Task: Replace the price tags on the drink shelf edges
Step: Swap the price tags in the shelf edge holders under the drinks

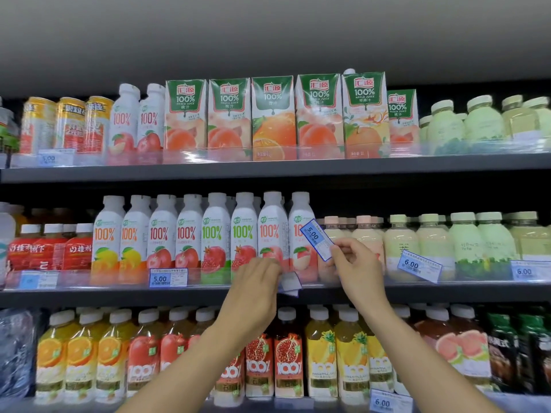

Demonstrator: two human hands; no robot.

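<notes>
My right hand (356, 268) pinches a blue-and-white 5.00 price tag (316, 239), tilted, in front of the white juice bottles on the middle shelf. My left hand (256, 281) rests at the middle shelf edge (208, 295) and grips a small stack of white tags (290, 284) against the clear strip. Another 5.00 tag (168, 277) sits in the strip to the left. A 6.00 tag (419, 266) hangs crooked to the right, with one more 6.00 tag (526, 271) at the far right.
Top shelf holds juice cartons (274, 117), cans and bottles, with a 5.00 tag (49, 158) at its left. The bottom shelf carries fruit juice bottles (287, 365) and a 6.00 tag (383, 401). Pale green bottles (465, 242) fill the right side.
</notes>
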